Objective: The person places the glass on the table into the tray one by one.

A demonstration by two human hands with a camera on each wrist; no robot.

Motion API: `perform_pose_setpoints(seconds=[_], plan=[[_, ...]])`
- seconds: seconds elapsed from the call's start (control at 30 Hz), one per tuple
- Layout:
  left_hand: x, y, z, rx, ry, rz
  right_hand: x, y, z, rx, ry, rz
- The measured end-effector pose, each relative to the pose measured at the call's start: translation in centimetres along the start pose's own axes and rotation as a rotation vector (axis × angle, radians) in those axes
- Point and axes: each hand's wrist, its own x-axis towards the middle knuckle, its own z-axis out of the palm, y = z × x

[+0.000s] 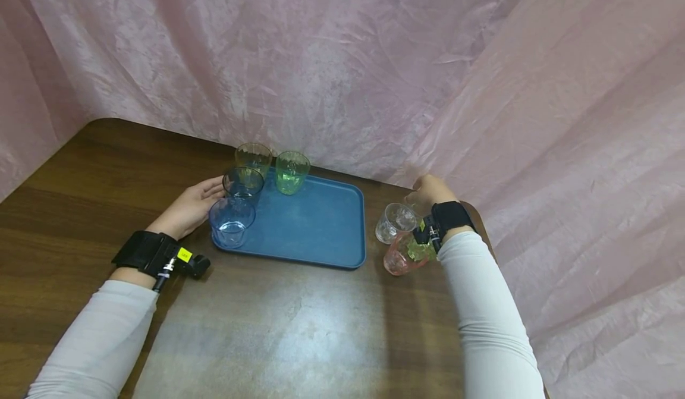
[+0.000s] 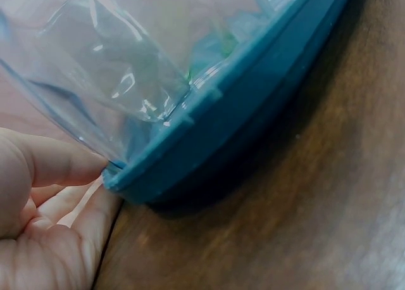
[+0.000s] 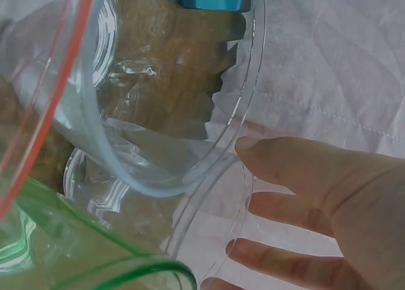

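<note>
Left hand [image 1: 188,211] pinches a glass-laden tray [image 1: 316,226]; right hand [image 1: 432,191] spreads beside a clear glass [image 1: 393,225].

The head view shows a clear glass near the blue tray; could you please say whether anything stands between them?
Nothing visible does: only bare tabletop separates the clear glass from the blue tray. The pink glass stands off to the near side, and the right hand is across the clear glass from the tray.

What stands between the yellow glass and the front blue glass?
A darker bluish glass stands between them, as the head view shows.
</note>
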Motion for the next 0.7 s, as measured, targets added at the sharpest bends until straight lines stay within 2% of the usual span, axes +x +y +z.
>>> perform_pose_setpoints(seconds=[0.27, 0.7], plan=[[-0.02, -0.05, -0.08, -0.013, -0.001, -0.001, 0.56, 0.32, 0.33, -0.015, -0.008, -0.001], [0.04, 0.03, -0.04, -0.010, 0.010, -0.006, 0.74, 0.31, 0.39, 0.006, 0.026, 0.008]])
